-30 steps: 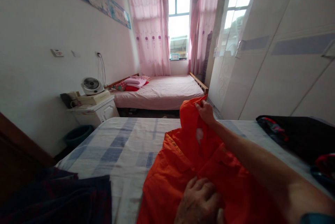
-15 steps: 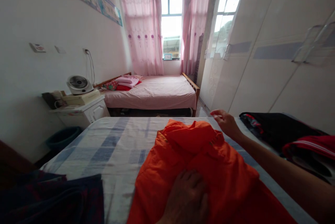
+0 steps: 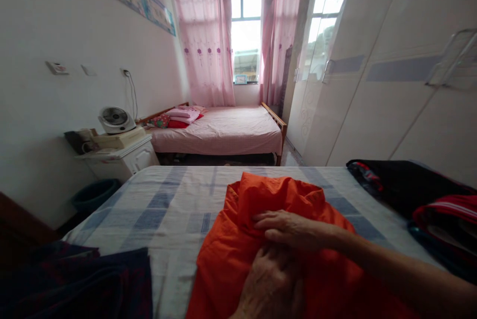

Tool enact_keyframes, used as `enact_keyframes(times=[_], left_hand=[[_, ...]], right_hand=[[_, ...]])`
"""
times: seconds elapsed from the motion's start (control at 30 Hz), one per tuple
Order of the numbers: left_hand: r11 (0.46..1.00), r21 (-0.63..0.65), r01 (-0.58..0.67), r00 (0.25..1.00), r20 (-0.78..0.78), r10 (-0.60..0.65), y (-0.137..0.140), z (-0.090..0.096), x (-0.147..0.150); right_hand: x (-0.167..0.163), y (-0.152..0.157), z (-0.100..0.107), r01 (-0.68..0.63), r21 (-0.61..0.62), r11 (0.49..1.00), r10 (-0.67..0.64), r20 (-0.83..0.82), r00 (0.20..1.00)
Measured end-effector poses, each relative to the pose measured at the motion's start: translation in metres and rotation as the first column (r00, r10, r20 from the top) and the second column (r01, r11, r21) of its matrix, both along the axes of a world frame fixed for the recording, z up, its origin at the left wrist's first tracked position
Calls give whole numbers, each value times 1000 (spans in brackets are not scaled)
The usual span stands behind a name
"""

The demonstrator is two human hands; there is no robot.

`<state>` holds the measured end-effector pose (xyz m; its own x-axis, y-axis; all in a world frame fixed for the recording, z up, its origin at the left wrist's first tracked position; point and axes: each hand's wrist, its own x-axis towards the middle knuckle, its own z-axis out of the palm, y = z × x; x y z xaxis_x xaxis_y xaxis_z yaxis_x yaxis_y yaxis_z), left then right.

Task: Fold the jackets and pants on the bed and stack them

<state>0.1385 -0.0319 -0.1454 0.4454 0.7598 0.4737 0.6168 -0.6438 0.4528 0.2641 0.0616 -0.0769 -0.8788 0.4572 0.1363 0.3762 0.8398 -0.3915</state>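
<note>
An orange jacket-like garment (image 3: 223, 254) lies on the near bed, its hood or collar part folded in at the far end. My left hand (image 3: 272, 281) rests palm down on its middle, fingers pointing away from me and lying flat. Just above it, my right hand (image 3: 285, 227) reaches in from the right and lies across the folded collar part, fingers stretched to the left. The two hands overlap slightly, and the right hand partly covers the left fingertips. Neither hand grips the cloth.
A blue-and-white checked sheet (image 3: 175, 229) covers the near bed. Dark plaid cloth (image 3: 85, 279) lies at front left; a black garment (image 3: 406, 185) and a red striped one (image 3: 450, 209) lie at right. Beyond are a pink bed (image 3: 223, 130), a fan (image 3: 117, 119) and a wardrobe (image 3: 391, 50).
My right hand has come from the garment's far right edge inward and down onto its collar part. My left hand stays on the garment.
</note>
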Motion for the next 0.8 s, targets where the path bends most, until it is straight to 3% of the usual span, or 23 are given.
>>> enact_keyframes(times=[0.1, 0.2, 0.27, 0.4, 0.53, 0.67, 0.8], left_hand=[[1000, -7, 5, 1000, -14, -5, 1, 1, -1], [1000, -18, 2, 1000, -12, -3, 1, 2, -2], [1000, -20, 4, 1000, -13, -4, 1, 3, -2], [998, -65, -10, 1000, -17, 9, -4, 11, -2], [997, -43, -59, 997, -46, 57, -13, 20, -4], [993, 25, -112, 992, -47, 113, -16, 27, -8], [990, -68, -126, 986, -115, 118, -25, 52, -15]], right_hand=[[6, 31, 19, 139, -97, 986, -149, -104, 983], [4, 78, 31, 399, 46, 916, -399, -20, 917], [3, 104, 27, 497, 95, 862, -505, 96, 858], [3, 129, 6, 571, 88, 816, -572, 255, 779], [2, 113, 9, 582, 169, 795, -605, 281, 745], [1, 75, 42, 540, 327, 775, -601, 120, 790], [10, 15, 78, 471, 456, 755, -516, -30, 856]])
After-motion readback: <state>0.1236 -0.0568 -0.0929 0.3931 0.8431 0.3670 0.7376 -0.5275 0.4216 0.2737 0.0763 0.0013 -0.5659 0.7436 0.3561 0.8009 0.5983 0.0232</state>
